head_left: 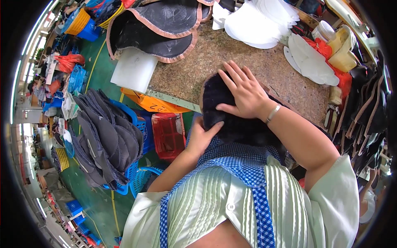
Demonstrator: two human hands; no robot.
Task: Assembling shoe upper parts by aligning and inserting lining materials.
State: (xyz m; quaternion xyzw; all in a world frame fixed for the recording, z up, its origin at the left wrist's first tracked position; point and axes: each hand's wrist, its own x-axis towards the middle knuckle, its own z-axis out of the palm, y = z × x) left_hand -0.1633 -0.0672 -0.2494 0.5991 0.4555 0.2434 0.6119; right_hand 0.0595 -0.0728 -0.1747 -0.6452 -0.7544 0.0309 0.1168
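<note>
A black, soft-looking piece of material [237, 128] with a narrow brown edge lies over the front edge of the worktable, close against my apron. My right hand [246, 91] rests flat on top of it, fingers spread and pointing to the far side. At the piece's left edge, my left hand [203, 134] holds it with the thumb on top; the other fingers are partly hidden beneath. Farther back on the left, black curved pieces with pinkish-brown stitched borders [165, 20] lie stacked, overlapping a white sheet [134, 70].
White rounded sheets [256, 25] are piled at the far side of the speckled tabletop [198, 62], with more sheets [310, 60] at right. A blue basket heaped with dark pieces [109, 136] stands left, beside a red crate [168, 134]. Dark bordered pieces [364, 103] hang at right.
</note>
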